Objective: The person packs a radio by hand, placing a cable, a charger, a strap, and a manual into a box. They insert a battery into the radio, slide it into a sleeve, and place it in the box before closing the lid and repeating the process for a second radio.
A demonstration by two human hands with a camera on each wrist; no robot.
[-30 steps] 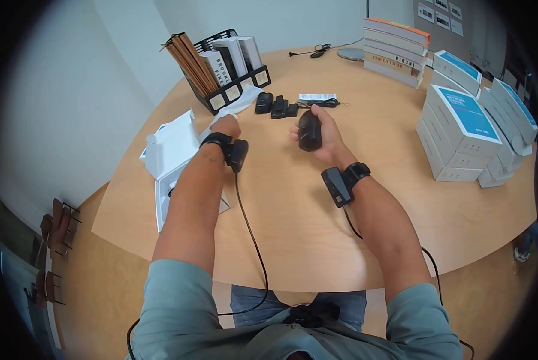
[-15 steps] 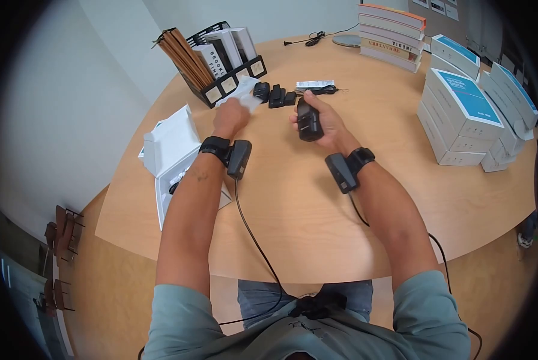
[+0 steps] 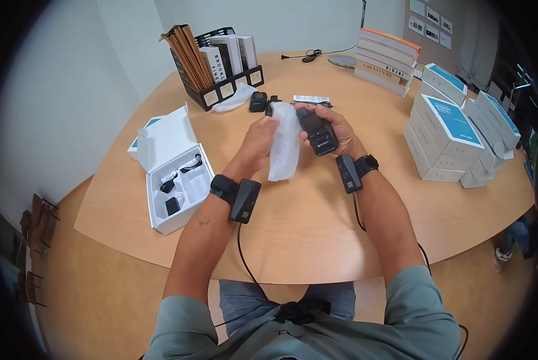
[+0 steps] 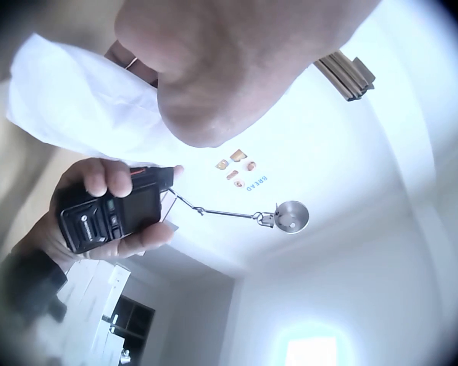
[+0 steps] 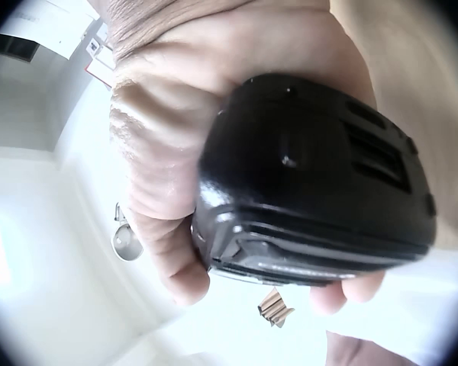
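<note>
My left hand pinches the top of a thin white plastic sleeve, which hangs limp over the middle of the table. Beside it, my right hand grips a black handheld radio, its small screen and speaker face turned up toward me. The left wrist view shows fingers and thumb wrapped round the radio's sides, with the sleeve close above it. In the right wrist view, the radio's dark end fills the palm. Behind the sleeve, a black part is partly hidden.
An open white box holding cables and a small black block stands at left. At the back are a black device, another white sleeve, a file rack and stacked books. White boxes are piled at right.
My left hand has come back from near the file rack toward the middle, bringing a white sleeve. The radio in my right hand has turned so that its screen side shows.
</note>
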